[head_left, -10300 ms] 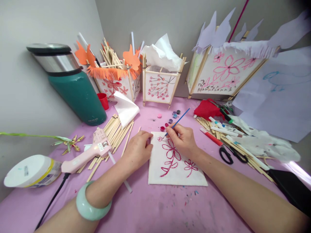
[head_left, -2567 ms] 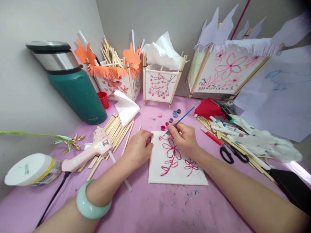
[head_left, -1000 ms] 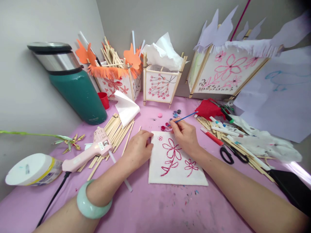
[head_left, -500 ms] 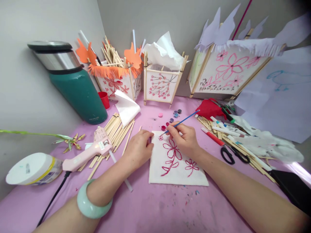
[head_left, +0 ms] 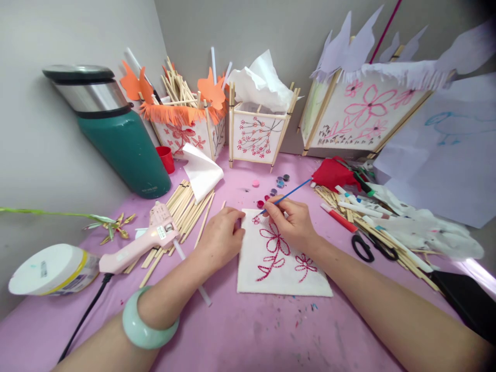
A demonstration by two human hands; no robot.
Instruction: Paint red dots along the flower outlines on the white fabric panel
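A white sheet [head_left: 248, 274] painted with pink-red flowers and leaves lies flat on the purple cloth. My right hand [head_left: 292, 222] pinches a thin blue paintbrush [head_left: 290, 192], its tip down at a small flower near the sheet's upper left corner. Along the sheet's left edge rests my left hand [head_left: 222, 232], fingers curled and thumb tucked in, gripping that edge; the fingertips are partly hidden. Just beyond the sheet are small paint pots, among them a dark red pot [head_left: 261, 204] and a pink pot [head_left: 256, 183].
Left are a green bottle [head_left: 124, 150], a pink glue gun [head_left: 143, 243], wooden sticks [head_left: 186, 206] and a white-lidded tub [head_left: 50, 274]. Behind stand painted stick-framed boxes, including a small box [head_left: 256, 137]. At right lie black scissors [head_left: 362, 249], markers and a red cloth [head_left: 335, 174].
The brush's handle end has dipped slightly down and left as my right hand shifted a little left. My left hand and the sheet stay in place.
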